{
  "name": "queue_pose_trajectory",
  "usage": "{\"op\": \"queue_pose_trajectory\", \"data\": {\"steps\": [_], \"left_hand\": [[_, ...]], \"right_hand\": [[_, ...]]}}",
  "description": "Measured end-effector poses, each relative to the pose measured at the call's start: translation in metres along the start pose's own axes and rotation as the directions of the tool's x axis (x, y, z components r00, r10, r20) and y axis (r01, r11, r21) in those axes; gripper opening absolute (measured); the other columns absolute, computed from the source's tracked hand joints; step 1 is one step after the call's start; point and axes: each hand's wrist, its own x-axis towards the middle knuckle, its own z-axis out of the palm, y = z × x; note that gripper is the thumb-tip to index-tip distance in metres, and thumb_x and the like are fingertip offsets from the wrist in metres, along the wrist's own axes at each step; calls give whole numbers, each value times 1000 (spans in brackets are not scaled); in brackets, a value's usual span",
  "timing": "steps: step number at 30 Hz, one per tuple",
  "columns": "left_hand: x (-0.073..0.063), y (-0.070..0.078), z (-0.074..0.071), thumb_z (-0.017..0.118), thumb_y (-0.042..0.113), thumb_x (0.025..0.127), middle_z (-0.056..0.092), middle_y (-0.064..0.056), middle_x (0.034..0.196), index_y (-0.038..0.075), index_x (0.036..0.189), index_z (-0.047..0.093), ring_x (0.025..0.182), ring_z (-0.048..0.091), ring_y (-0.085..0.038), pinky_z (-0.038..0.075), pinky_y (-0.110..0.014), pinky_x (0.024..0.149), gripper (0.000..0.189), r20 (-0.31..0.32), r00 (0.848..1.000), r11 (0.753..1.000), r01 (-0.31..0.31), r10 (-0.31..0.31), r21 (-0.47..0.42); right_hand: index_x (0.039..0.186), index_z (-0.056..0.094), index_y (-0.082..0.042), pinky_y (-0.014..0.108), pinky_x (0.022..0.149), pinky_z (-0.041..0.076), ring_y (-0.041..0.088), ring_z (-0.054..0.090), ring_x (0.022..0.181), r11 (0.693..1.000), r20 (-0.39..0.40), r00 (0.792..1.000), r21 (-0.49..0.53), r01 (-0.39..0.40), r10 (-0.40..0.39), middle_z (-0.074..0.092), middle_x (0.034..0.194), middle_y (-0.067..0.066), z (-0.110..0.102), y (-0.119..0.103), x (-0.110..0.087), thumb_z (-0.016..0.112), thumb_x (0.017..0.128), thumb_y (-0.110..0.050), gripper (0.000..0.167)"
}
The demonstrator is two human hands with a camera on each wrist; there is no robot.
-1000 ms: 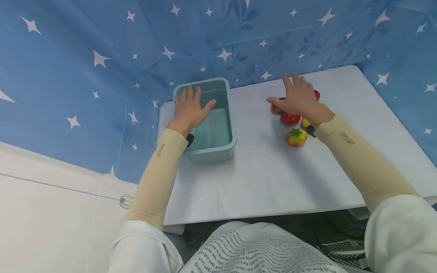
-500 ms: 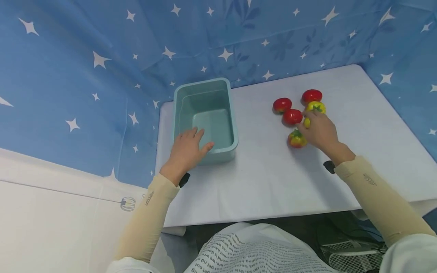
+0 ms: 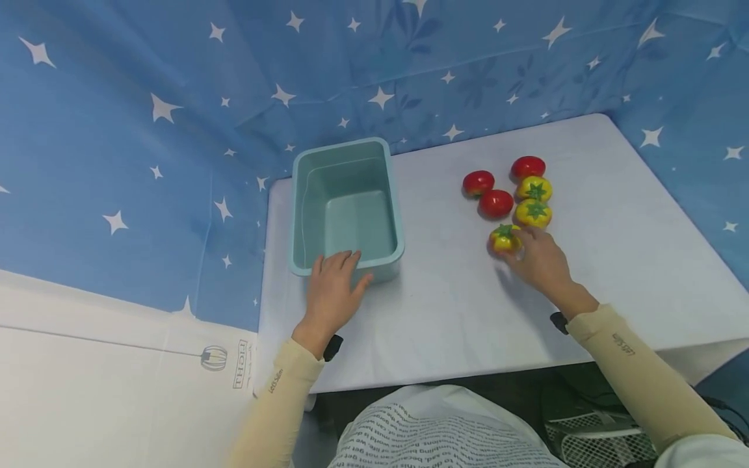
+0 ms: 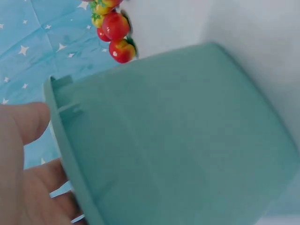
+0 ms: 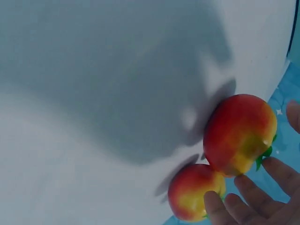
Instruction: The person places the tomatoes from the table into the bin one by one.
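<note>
Six fruits point(image 3: 496, 203), one blue-green bin point(image 3: 361, 224)

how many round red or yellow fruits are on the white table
6: a yellow-red fruit at the right hand; behind it, a nearer yellow fruit, farther yellow fruit, far red fruit; left of those, a middle red fruit and leftmost red fruit.

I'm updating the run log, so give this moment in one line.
left hand: at near rim of bin | right hand: at nearest fruit | other five fruits: on table beyond it
</note>
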Motion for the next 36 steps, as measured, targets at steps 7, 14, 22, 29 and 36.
{"op": "queue_pose_trajectory", "data": {"steps": [7, 14, 22, 29, 36], "left_hand": [[-10, 1, 12, 60, 36, 95, 57, -14, 134, 6, 136, 56, 131, 45, -32, 17, -56, 115, 51, -136, 991, 1000, 0, -3, -23], [-10, 1, 16, 62, 34, 94, 58, -10, 130, 7, 135, 56, 128, 46, -29, 16, -54, 116, 49, -165, 986, 999, -3, -4, -38], [-11, 0, 22, 64, 34, 93, 58, -8, 126, 9, 134, 56, 125, 47, -28, 17, -52, 116, 48, -175, 985, 1000, 5, -9, -23], [-11, -1, 25, 66, 31, 92, 58, -8, 126, 9, 133, 56, 124, 47, -28, 18, -53, 115, 47, -201, 980, 1000, -9, 3, -27], [-14, 1, 27, 59, 30, 95, 54, -12, 136, 7, 133, 57, 133, 42, -31, 15, -57, 116, 44, -245, 969, 998, -33, 19, -54]], "right_hand": [[143, 40, 1, 65, 96, 40, 51, 37, 126, 999, -7, 1000, 35, -5, 5, 33, 145, 29, 9, 0, 5, 77, 83, -29, 77], [150, 29, -2, 64, 96, 41, 48, 41, 118, 995, -22, 998, 78, -60, 62, 29, 143, 30, 16, 2, 17, 76, 83, -35, 88], [146, 29, 0, 64, 97, 41, 48, 39, 116, 983, 15, 993, 138, -118, 117, 25, 141, 31, 21, -1, 23, 75, 83, -32, 84], [145, 29, 2, 65, 95, 42, 47, 40, 115, 958, 24, 987, 237, -160, 159, 25, 141, 31, 21, -6, 27, 73, 83, -35, 85], [146, 30, 1, 64, 94, 42, 43, 35, 121, 933, -46, 988, 338, -124, 149, 30, 139, 27, 11, -20, 35, 71, 84, -35, 83]]}}
